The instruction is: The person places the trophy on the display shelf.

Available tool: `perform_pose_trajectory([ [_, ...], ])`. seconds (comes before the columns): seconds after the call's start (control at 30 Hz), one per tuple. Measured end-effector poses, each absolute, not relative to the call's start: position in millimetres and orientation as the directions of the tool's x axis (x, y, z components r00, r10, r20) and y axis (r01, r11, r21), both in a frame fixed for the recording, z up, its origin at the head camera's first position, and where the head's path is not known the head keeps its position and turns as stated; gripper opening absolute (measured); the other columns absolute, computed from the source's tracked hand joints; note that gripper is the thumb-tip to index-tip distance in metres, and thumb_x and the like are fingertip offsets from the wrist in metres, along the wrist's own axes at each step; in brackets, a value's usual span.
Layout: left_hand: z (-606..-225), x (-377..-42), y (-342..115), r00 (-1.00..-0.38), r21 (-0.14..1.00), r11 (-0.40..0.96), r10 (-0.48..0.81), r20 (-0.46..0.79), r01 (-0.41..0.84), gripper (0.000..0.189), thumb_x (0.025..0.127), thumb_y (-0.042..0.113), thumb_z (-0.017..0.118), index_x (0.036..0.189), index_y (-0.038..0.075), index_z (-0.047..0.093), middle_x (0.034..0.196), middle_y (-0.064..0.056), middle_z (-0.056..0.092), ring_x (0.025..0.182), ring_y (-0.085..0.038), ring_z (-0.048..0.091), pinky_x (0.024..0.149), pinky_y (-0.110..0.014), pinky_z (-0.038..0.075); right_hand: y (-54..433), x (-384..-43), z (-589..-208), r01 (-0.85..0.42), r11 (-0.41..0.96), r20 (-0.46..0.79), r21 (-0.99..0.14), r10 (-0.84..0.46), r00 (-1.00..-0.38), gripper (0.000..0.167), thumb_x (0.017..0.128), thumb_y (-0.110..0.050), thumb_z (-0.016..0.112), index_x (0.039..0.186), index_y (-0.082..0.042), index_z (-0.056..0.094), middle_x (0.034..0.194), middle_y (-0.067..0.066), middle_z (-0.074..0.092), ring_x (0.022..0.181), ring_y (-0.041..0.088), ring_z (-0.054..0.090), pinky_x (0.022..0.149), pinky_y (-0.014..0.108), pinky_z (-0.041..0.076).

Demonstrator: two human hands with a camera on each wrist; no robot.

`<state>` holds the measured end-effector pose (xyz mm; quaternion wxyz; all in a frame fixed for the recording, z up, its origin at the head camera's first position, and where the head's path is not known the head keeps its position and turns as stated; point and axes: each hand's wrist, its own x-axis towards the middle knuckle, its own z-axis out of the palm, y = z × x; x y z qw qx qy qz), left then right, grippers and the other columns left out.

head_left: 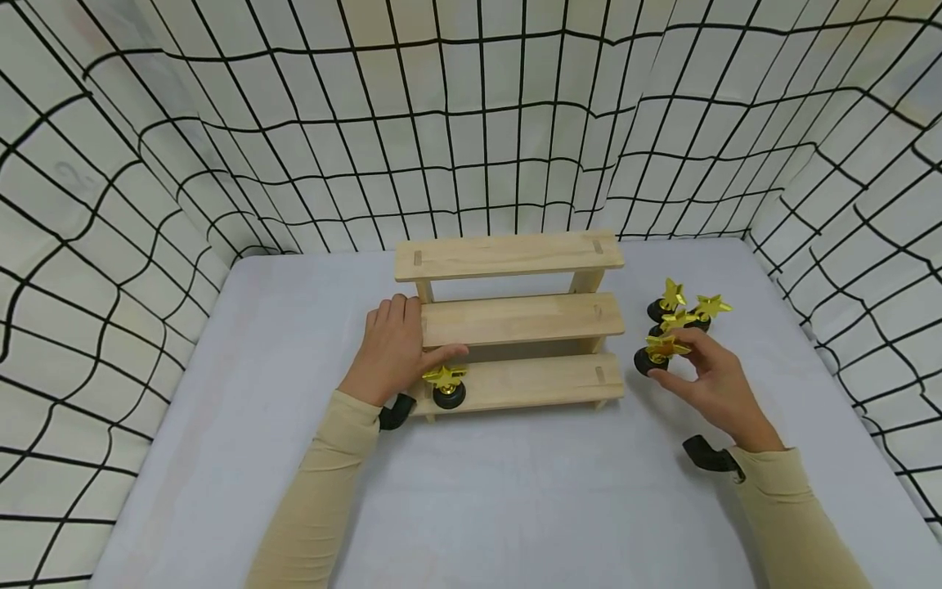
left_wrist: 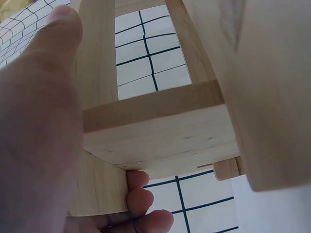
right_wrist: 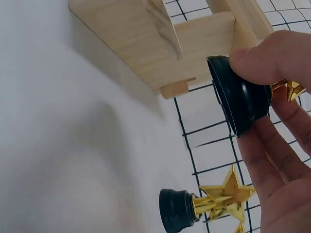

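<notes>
A three-step wooden display stand [head_left: 522,321] stands in the middle of the table. My left hand [head_left: 390,348] grips the left end of its middle step; in the left wrist view the fingertips [left_wrist: 141,200] curl round the wood, with the thumb on the other side. One gold star trophy [head_left: 447,386] with a round black base stands at the left of the bottom step. Right of the stand, my right hand [head_left: 710,380] pinches another star trophy [right_wrist: 243,94] by its black base, thumb opposite fingers. Its star is partly hidden by the hand in the right wrist view.
Several other star trophies cluster just beyond my right hand, one of them a gold star [head_left: 710,307] with a black base. A black wire grid [head_left: 500,123] over white cloth surrounds the back and sides of the white table [head_left: 515,499].
</notes>
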<state>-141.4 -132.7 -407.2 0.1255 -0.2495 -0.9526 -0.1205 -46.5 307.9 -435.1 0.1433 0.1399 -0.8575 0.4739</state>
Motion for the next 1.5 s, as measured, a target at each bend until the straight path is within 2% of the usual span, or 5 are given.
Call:
perform_pose_trajectory([
  [0.03,-407.0,-141.4,-132.7,-0.844,0.165,0.847,0.445,0.298,0.505,0.112,0.078,0.098,0.025,0.108,-0.006,0.053,0.100,-0.021,0.055,0.088,-0.036,0.049,0.081,-0.046,0.040,306.1,-46.6,-435.1,-0.377,0.511,0.376,-0.772,-0.111,-0.920,0.062,0.069,0.027,0.080,0.122,0.004,0.059,0.117,-0.025,0.061,0.109,-0.010,0.060,0.097,0.004,0.045],
  [0.1,-406.6,-141.4,-132.8,-0.846,0.167,0.847,0.445,0.294,0.504,0.104,0.080,0.093,0.043,0.108,-0.007,0.053,0.100,-0.021,0.055,0.089,-0.037,0.050,0.082,-0.046,0.040,302.1,-47.2,-435.2,-0.379,0.520,0.371,-0.766,-0.124,-0.920,0.061,0.069,0.025,0.080,0.122,0.003,0.060,0.117,-0.025,0.061,0.109,-0.010,0.060,0.098,0.003,0.044],
  [0.23,-406.1,-141.7,-132.9,-0.851,0.163,0.851,0.444,0.281,0.498,0.086,0.079,0.070,0.077,0.108,-0.006,0.052,0.100,-0.021,0.055,0.090,-0.037,0.051,0.082,-0.046,0.040,292.8,-48.8,-435.5,-0.397,0.515,0.376,-0.760,-0.150,-0.914,0.062,0.070,0.024,0.081,0.123,0.002,0.061,0.117,-0.024,0.060,0.109,-0.011,0.059,0.099,0.003,0.043],
  [0.83,-405.9,-139.9,-132.5,-0.873,0.173,0.866,0.425,0.240,0.470,0.087,0.078,0.070,0.078,0.110,-0.006,0.051,0.096,-0.018,0.052,0.086,-0.034,0.046,0.084,-0.047,0.041,264.6,-51.5,-442.4,-0.441,0.492,0.366,-0.751,-0.247,-0.897,0.055,0.072,0.012,0.087,0.119,-0.004,0.063,0.113,-0.001,0.066,0.107,-0.008,0.060,0.096,0.006,0.048],
  [1.5,-406.9,-141.9,-130.9,-0.866,0.182,0.860,0.426,0.262,0.478,0.087,0.077,0.070,0.078,0.109,-0.006,0.051,0.100,-0.020,0.054,0.088,-0.036,0.049,0.085,-0.048,0.041,242.0,-55.3,-443.8,-0.496,0.439,0.400,-0.749,-0.298,-0.867,0.052,0.073,0.009,0.088,0.117,-0.004,0.064,0.112,0.010,0.068,0.108,-0.006,0.060,0.097,0.006,0.047],
])
